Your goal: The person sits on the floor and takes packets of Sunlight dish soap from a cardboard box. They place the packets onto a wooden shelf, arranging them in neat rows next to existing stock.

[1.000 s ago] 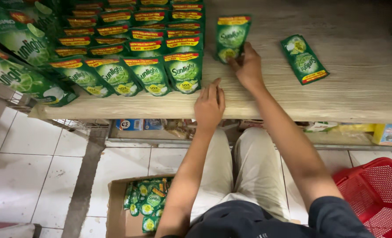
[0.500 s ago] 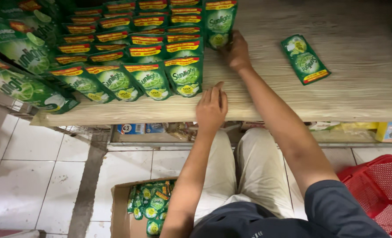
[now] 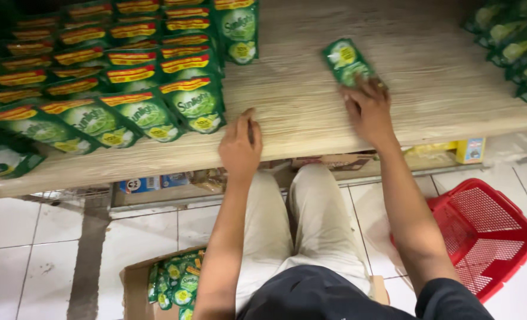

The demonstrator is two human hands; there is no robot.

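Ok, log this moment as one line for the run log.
right hand: on loose green pouch | left hand: flat on wooden shelf | pouch rows: left

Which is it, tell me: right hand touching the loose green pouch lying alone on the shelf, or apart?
Touching. The head view shows the right hand with fingertips resting on the near end of the loose green pouch; no gap shows.

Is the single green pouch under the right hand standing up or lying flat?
Lying flat. The green pouch shows its whole front face on the wooden shelf, with the right hand touching its lower edge.
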